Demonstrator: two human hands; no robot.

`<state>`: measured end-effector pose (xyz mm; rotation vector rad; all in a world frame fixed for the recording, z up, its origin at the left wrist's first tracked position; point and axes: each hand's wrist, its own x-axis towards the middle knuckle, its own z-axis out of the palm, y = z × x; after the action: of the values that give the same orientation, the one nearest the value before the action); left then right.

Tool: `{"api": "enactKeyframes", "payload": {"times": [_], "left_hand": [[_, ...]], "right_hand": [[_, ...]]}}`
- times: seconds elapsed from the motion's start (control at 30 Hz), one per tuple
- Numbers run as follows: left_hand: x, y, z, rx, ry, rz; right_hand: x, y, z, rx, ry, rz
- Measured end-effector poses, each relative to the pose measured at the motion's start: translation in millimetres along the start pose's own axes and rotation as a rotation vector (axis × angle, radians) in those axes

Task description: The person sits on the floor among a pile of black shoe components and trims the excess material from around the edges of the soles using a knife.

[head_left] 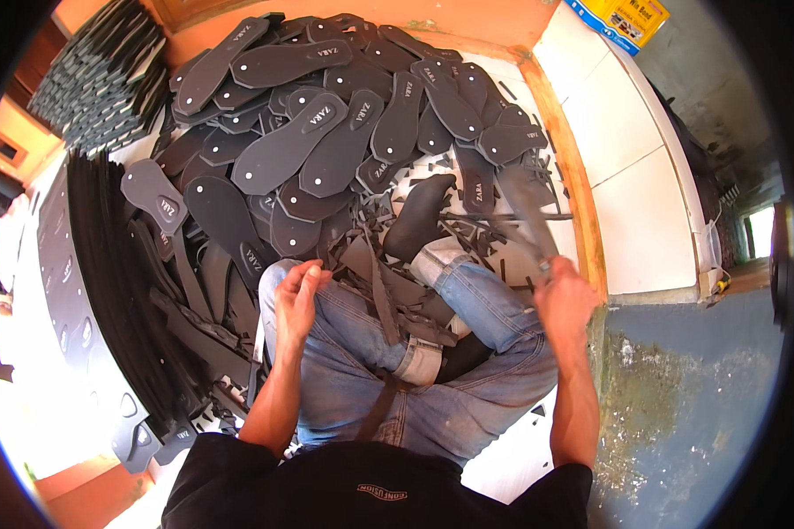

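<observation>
My left hand (296, 300) hovers over my left knee, its fingers curled in and the thumb pressed against them. What they hold, if anything, does not show. Out to the right, my right hand (565, 300) is closed round the lower end of a long, grey, blade-like thing (528, 212), smeared by motion. Between and beyond my hands, dark grey foam offcuts (384, 286) lie around my legs. A large heap of dark grey sandal insoles (288, 145), each with a pale dot and light lettering, spreads in front of me.
At left stand a row of black sheets on edge (106, 282) and a pale grey printed sheet (57, 247). A tall stack of insoles (106, 75) rises at the far left. A wooden strip (566, 150) borders a white tiled ledge (635, 194) at right.
</observation>
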<state>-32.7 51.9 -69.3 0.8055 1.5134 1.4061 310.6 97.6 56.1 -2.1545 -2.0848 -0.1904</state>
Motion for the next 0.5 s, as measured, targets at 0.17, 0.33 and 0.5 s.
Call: {"api": "enactKeyframes", "payload": {"times": [0.17, 0.33, 0.5], "left_hand": [[3, -1, 35, -0.523, -0.475, -0.645], [-30, -20, 73, -0.629, -0.376, -0.723], [-73, -39, 69, -0.652, -0.293, -0.869]], "right_hand": [[-51, -32, -6, 0.413, -0.185, -0.254], [-114, -21, 22, 0.605, -0.332, 0.035], [-149, -21, 47, 1.097, -0.104, 0.331]]}}
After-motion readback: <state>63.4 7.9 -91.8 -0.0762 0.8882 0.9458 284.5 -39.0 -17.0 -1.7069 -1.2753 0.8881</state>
